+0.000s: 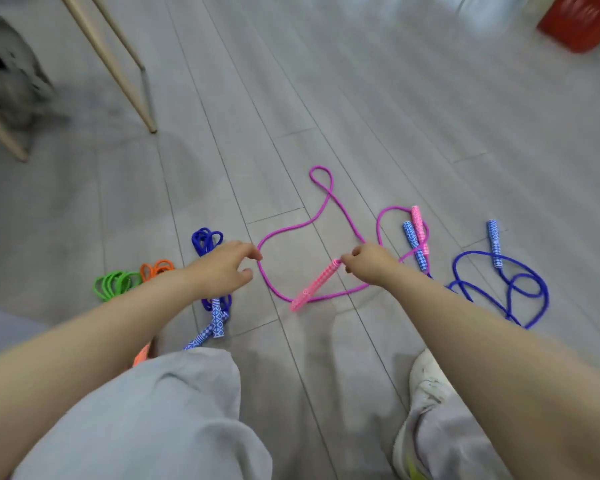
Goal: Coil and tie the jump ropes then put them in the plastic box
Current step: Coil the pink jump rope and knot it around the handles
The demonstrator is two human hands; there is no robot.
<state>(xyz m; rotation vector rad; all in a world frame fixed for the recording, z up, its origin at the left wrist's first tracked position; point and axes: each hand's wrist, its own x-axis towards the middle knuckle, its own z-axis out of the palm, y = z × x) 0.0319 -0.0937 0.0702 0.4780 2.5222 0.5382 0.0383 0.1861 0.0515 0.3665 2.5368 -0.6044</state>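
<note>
Grey plank floor [326,98], seen from above; the upper part of the view is blurred. Pale wooden furniture legs [118,64] are seen at upper left, and a red container [579,22] at the top right corner, partly cut off by the edge.

A pink jump rope [281,233] is laid out loose on the floor in the middle, in open loops. One of its pink handles [317,284] is held at its upper end by the right hand [369,263], the fingers curled and pinching the handle tip; the handle slants down to the left. The second pink handle [419,230] lies further right, against a blue patterned handle [414,247].

The left hand [222,268] is held just beside the left bend of the pink cord, thumb and fingers parted and loosely bent. Whether the fingertips touch the cord cannot be told.

A loose blue jump rope [513,285] lies uncoiled at right, with one handle [495,242] pointing away. A coiled blue rope [207,239] with its handles [217,317] is partly hidden under the left forearm. Coiled green [115,284] and orange [156,269] ropes lie at the left, side by side.

Grey trouser legs [153,410] and a white shoe [426,382] are seen at the bottom.
</note>
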